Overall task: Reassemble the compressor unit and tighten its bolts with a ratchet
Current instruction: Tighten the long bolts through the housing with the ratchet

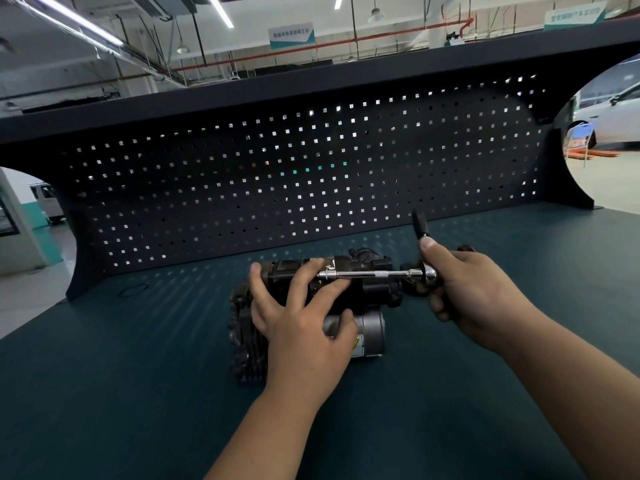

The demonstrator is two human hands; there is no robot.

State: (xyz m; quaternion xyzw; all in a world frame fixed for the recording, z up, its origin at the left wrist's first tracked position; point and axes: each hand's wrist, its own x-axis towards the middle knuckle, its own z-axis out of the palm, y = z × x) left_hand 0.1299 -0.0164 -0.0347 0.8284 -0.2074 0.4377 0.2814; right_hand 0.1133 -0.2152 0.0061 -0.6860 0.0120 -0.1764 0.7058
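The compressor unit [372,289] lies on the green bench top, a dark finned casting with a silver motor cylinder [372,329] at its near side. My left hand [298,317] lies over the unit's top, fingers spread and curled around the body, steadying it. My right hand [464,285] grips the head of a chrome ratchet [427,271], whose black handle points up and away. A chrome extension bar [367,274] runs leftward from the ratchet head over the unit to a socket by my left fingertips.
A dark pegboard back panel [311,174] rises behind the bench, with a shelf above it. A thin black O-ring [133,290] lies on the bench mat [138,375] to the left. A white car [609,123] stands beyond the right end.
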